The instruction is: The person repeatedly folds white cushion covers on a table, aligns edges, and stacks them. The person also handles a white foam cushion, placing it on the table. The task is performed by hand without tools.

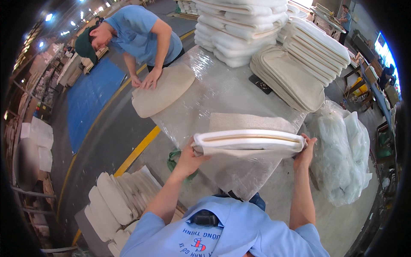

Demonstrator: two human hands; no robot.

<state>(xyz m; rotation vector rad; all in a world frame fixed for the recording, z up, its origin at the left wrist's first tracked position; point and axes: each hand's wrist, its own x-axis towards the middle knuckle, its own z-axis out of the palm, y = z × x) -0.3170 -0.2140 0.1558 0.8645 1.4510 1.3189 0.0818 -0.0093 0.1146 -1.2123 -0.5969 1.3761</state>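
I hold a flat white padded cushion [248, 144] with a wooden board edge showing, on its side above the plastic-wrapped table [222, 92]. My left hand [188, 157] grips its left end and my right hand [305, 153] grips its right end. Under it lies a beige fabric cover [248, 121]. Across the table a co-worker in a blue shirt [141, 34] presses both hands on a beige seat cushion [162, 90].
Stacks of white cushions [239, 30] and beige cushions [295, 73] stand at the table's far side. A bag of white filling [344, 154] sits to my right. More white pads [115, 201] lie low on my left. A yellow floor line [137, 150] runs by.
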